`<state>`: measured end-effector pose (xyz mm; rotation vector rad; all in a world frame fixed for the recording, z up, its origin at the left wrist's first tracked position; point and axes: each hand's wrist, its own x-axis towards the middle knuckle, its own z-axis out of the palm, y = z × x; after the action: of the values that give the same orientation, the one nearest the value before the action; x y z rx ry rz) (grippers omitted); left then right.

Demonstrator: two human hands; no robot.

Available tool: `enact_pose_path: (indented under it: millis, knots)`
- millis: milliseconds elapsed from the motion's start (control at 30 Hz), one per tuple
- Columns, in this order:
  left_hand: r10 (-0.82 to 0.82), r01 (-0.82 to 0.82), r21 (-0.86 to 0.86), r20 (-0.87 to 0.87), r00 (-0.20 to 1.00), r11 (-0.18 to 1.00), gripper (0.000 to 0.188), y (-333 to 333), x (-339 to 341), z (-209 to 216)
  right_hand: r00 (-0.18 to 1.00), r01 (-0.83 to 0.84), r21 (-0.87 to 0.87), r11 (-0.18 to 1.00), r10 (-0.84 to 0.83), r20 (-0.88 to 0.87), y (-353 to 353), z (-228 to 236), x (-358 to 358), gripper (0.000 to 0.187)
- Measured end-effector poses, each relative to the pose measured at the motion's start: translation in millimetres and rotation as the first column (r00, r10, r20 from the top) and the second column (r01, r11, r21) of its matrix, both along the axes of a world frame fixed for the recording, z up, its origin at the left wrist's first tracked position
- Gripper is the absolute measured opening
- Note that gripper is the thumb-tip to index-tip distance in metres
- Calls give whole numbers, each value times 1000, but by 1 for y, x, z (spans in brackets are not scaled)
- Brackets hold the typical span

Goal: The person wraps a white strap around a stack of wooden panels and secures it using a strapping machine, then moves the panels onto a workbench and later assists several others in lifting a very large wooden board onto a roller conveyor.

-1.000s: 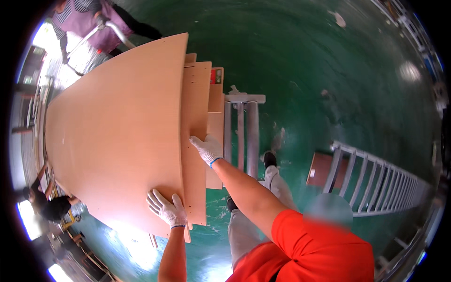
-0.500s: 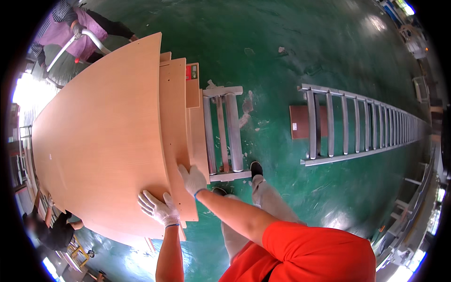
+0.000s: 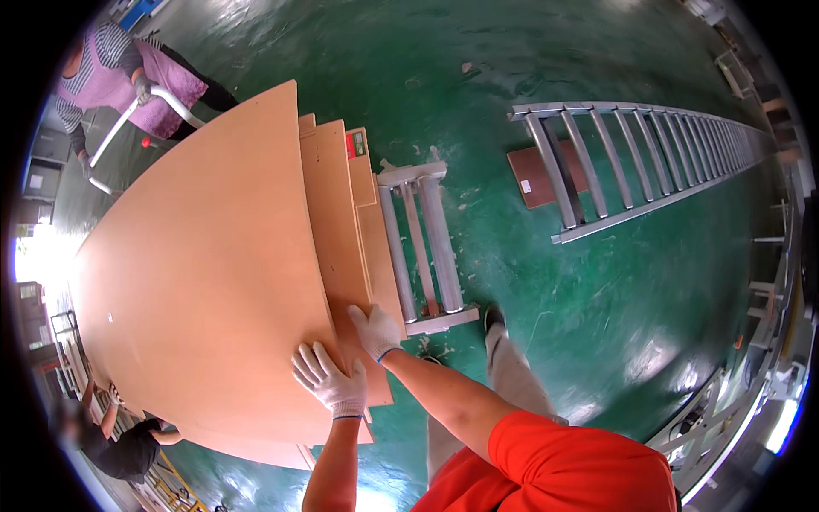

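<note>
A tall stack of tan wooden panels fills the left half of the view, with a large top panel [image 3: 213,256] over smaller ones. My left hand [image 3: 331,381], in a white knit glove, lies on the top panel near its right edge, fingers spread. My right hand [image 3: 377,333], gloved alike, rests just beside it on a lower panel [image 3: 331,218] that sticks out on the right. Its thumb stands apart, and neither hand is wrapped round anything. A small red and green label [image 3: 355,144] shows on a panel at the stack's far end.
A short metal roller frame [image 3: 439,247] adjoins the stack's right side. Farther right a long roller conveyor [image 3: 631,213] stands on the green floor, with a brown board [image 3: 527,181] under its near end. One person [image 3: 158,72] holds a white tubular handle at far left; another [image 3: 124,439] touches the stack at lower left.
The stack, roller frame and both my hands appear farther right in view, and the conveyor appears higher and more tilted. Both hands stay on the panels.
</note>
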<state>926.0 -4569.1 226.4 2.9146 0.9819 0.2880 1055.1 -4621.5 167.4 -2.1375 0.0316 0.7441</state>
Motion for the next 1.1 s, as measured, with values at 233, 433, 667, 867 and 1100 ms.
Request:
enact_pose_path:
  millis: [233,433,667,867,1100]
  knots:
    - [-31,31,10,37,999,999,83,-5,-20,1,996,63,-14,998,-62,57,-8,5,-22,68]
    - [-60,59,11,83,995,998,79,-9,-32,5,995,66,-61,996,-61,79,-16,25,-36,70]
    - [-46,44,20,110,993,999,77,-10,-8,2,987,77,-106,991,-61,151,-13,14,-9,71]
    - [-2,2,1,112,994,1000,74,-4,24,6,982,37,-105,994,-16,190,-3,9,25,74]
    - [30,-29,-16,117,993,999,79,9,62,5,989,3,-82,997,10,147,13,6,62,75]
